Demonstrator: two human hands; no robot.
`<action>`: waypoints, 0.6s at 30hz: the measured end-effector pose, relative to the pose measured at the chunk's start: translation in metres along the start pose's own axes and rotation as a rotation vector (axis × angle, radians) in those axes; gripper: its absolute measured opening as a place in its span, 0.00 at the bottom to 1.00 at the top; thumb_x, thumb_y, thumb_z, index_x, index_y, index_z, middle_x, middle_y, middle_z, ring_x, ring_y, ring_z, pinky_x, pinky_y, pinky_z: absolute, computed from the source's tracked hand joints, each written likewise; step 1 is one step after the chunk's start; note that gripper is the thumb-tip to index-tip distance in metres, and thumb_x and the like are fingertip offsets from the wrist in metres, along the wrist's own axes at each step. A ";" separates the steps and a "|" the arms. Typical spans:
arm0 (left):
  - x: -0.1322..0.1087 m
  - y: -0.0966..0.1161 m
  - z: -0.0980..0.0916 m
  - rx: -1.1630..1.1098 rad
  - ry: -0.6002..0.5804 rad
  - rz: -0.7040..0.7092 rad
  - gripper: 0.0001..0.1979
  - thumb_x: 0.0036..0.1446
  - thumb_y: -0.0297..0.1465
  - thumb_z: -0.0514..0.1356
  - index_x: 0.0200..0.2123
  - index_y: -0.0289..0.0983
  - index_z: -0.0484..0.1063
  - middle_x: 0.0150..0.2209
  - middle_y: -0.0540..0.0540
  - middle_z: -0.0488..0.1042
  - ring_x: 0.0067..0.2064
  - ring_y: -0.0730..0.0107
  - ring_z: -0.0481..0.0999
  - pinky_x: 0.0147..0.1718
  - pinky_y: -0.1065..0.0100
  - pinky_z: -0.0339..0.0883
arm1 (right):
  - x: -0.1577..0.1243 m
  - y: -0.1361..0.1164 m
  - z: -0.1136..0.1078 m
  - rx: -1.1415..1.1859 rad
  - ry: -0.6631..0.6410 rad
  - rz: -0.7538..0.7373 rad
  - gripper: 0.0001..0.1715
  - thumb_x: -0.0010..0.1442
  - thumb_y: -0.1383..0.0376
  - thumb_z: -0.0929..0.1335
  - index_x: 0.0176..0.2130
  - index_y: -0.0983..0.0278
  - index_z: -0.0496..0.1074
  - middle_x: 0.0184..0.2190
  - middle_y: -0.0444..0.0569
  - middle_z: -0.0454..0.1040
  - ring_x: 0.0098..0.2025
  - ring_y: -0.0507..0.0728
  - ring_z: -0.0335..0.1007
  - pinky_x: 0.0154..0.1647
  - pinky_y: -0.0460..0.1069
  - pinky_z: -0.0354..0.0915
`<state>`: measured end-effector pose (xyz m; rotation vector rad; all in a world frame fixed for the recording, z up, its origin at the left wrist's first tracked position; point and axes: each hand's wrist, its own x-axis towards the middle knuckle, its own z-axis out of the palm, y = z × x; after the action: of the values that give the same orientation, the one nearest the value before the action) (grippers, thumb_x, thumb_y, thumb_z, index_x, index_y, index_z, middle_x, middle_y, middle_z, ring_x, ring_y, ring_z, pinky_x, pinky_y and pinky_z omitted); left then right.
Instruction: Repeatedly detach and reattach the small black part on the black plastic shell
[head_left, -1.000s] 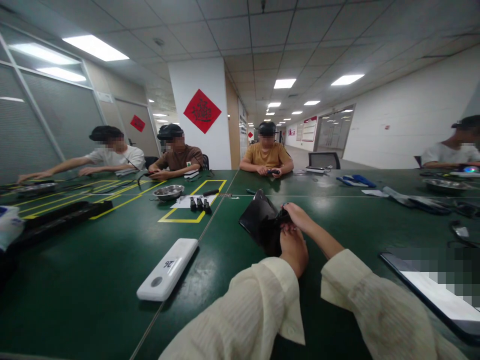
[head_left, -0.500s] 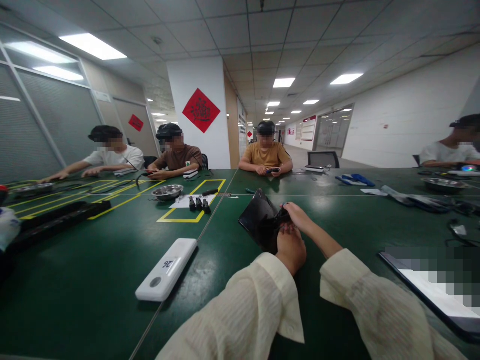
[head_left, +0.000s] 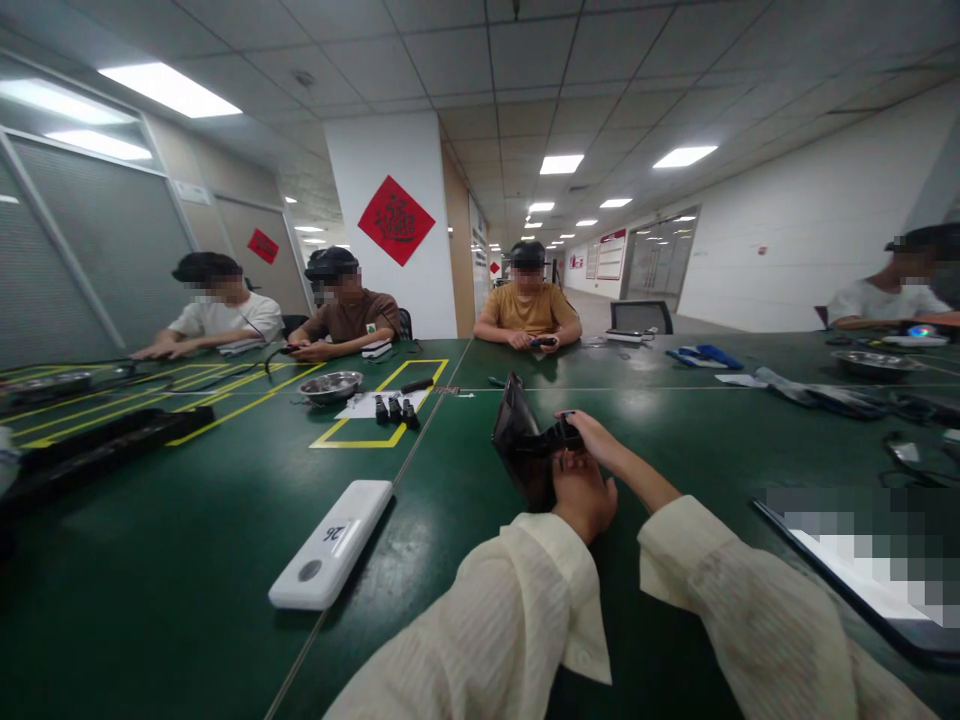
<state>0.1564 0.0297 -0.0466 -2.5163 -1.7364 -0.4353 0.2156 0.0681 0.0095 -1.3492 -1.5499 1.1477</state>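
Note:
Both my hands hold a flat black object point(head_left: 517, 440), like a case or pouch, lifted off the green table point(head_left: 187, 560) in front of me. My left hand point(head_left: 581, 495) is closed on its near lower edge. Fingers of my right hand point(head_left: 596, 440) curl over its right side, where a small black part sticks out. The black object stands almost edge-on to me, tilted upright. Cream sleeves cover both my forearms.
A white oblong device point(head_left: 330, 545) lies left of my arms. A phone or tablet point(head_left: 862, 570) lies at the right. Farther off sit a metal bowl point(head_left: 330, 385), small black parts point(head_left: 394, 408) inside a yellow-taped box, and a black tray point(head_left: 97, 450). Several people sit around the table.
The black object has turned from showing its broad face to standing nearly edge-on. My hands stayed in about the same place on it.

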 end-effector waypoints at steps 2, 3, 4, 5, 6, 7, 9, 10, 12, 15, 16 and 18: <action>0.000 0.000 0.000 0.013 0.022 0.022 0.26 0.58 0.38 0.48 0.53 0.25 0.63 0.53 0.30 0.66 0.56 0.51 0.61 0.56 0.51 0.49 | -0.001 0.001 0.001 0.070 0.006 0.014 0.22 0.62 0.63 0.50 0.53 0.66 0.55 0.15 0.41 0.68 0.15 0.52 0.65 0.15 0.44 0.56; -0.001 0.000 0.000 0.019 0.025 0.026 0.25 0.58 0.37 0.48 0.52 0.25 0.65 0.51 0.30 0.68 0.55 0.50 0.62 0.55 0.50 0.49 | -0.001 0.001 0.002 0.109 0.007 0.019 0.22 0.62 0.63 0.51 0.53 0.66 0.56 0.15 0.42 0.69 0.14 0.52 0.64 0.15 0.43 0.55; -0.001 0.001 0.000 0.025 0.024 0.024 0.23 0.58 0.35 0.49 0.51 0.25 0.66 0.50 0.30 0.69 0.54 0.50 0.63 0.54 0.49 0.49 | -0.002 0.001 0.003 0.131 0.011 0.012 0.22 0.62 0.63 0.51 0.53 0.66 0.56 0.15 0.42 0.69 0.14 0.51 0.64 0.14 0.43 0.54; -0.001 0.001 0.000 0.030 0.022 0.016 0.22 0.57 0.33 0.49 0.50 0.25 0.67 0.49 0.30 0.69 0.54 0.49 0.63 0.53 0.49 0.50 | -0.002 0.001 0.004 0.148 0.013 0.001 0.21 0.62 0.64 0.52 0.52 0.67 0.57 0.15 0.42 0.69 0.14 0.51 0.63 0.14 0.43 0.53; -0.001 0.001 -0.001 0.034 0.022 0.006 0.21 0.57 0.31 0.50 0.50 0.25 0.67 0.48 0.30 0.70 0.53 0.49 0.64 0.53 0.49 0.50 | -0.003 0.000 0.004 0.163 0.012 -0.010 0.20 0.61 0.64 0.53 0.51 0.67 0.58 0.15 0.42 0.69 0.14 0.51 0.63 0.13 0.42 0.53; -0.001 0.001 -0.001 0.039 0.025 -0.003 0.20 0.56 0.30 0.50 0.49 0.25 0.68 0.47 0.29 0.70 0.53 0.49 0.64 0.52 0.49 0.51 | -0.003 0.000 0.005 0.175 0.011 -0.018 0.20 0.61 0.64 0.53 0.51 0.67 0.58 0.14 0.42 0.69 0.13 0.50 0.62 0.13 0.42 0.52; -0.002 0.002 -0.002 0.053 0.038 -0.005 0.19 0.56 0.28 0.51 0.48 0.24 0.69 0.46 0.28 0.70 0.52 0.49 0.65 0.51 0.49 0.52 | -0.004 -0.002 0.007 0.190 0.009 -0.029 0.19 0.61 0.65 0.54 0.49 0.68 0.59 0.14 0.43 0.69 0.13 0.50 0.61 0.12 0.41 0.51; -0.002 0.002 -0.002 0.064 0.043 0.002 0.19 0.56 0.28 0.51 0.48 0.23 0.70 0.46 0.28 0.71 0.52 0.48 0.65 0.51 0.49 0.52 | -0.005 -0.002 0.008 0.192 0.009 -0.034 0.18 0.61 0.65 0.54 0.49 0.68 0.59 0.14 0.43 0.69 0.12 0.49 0.60 0.12 0.41 0.50; -0.002 0.002 -0.002 0.089 0.037 0.023 0.18 0.56 0.27 0.51 0.46 0.23 0.71 0.44 0.27 0.72 0.52 0.48 0.66 0.51 0.49 0.53 | -0.006 -0.004 0.009 0.184 0.017 -0.043 0.18 0.61 0.65 0.54 0.48 0.67 0.60 0.14 0.42 0.69 0.12 0.49 0.59 0.11 0.41 0.49; -0.001 0.003 -0.002 0.100 0.025 0.029 0.17 0.56 0.25 0.51 0.46 0.23 0.72 0.42 0.28 0.73 0.51 0.48 0.67 0.50 0.50 0.55 | -0.008 -0.005 0.011 0.160 0.046 -0.048 0.17 0.60 0.66 0.54 0.46 0.66 0.61 0.14 0.42 0.68 0.11 0.48 0.59 0.11 0.41 0.48; -0.001 0.003 -0.002 0.096 0.025 0.026 0.17 0.56 0.24 0.51 0.46 0.24 0.72 0.42 0.28 0.73 0.50 0.49 0.68 0.50 0.50 0.55 | -0.009 -0.006 0.011 0.152 0.057 -0.049 0.16 0.60 0.66 0.54 0.45 0.66 0.62 0.14 0.41 0.68 0.11 0.48 0.59 0.11 0.40 0.47; -0.001 0.004 -0.002 0.089 0.032 0.020 0.17 0.55 0.24 0.52 0.46 0.24 0.72 0.42 0.29 0.73 0.49 0.49 0.69 0.50 0.50 0.55 | -0.010 -0.006 0.012 0.140 0.072 -0.056 0.15 0.59 0.66 0.54 0.44 0.65 0.62 0.14 0.41 0.68 0.11 0.48 0.59 0.11 0.40 0.47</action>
<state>0.1592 0.0275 -0.0448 -2.4497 -1.6786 -0.3867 0.2041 0.0561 0.0116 -1.2333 -1.4209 1.1388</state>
